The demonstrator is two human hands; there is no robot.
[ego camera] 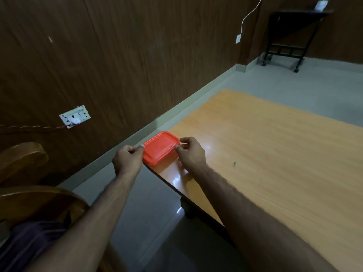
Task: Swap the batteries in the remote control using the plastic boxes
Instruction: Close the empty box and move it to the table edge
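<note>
While lidded, box pinched by 2 hands.

Dim wood-panelled wall, grey floor, perhaps a trolley.

Flat rectangular plastic box with red lid, rounded corners, lid on and closed. Sits flat on the near-left corner of the orange wood-grain tabletop, long axis angled to the table edge, near end right at that edge. Contents not visible. No remote or batteries in view.
</note>
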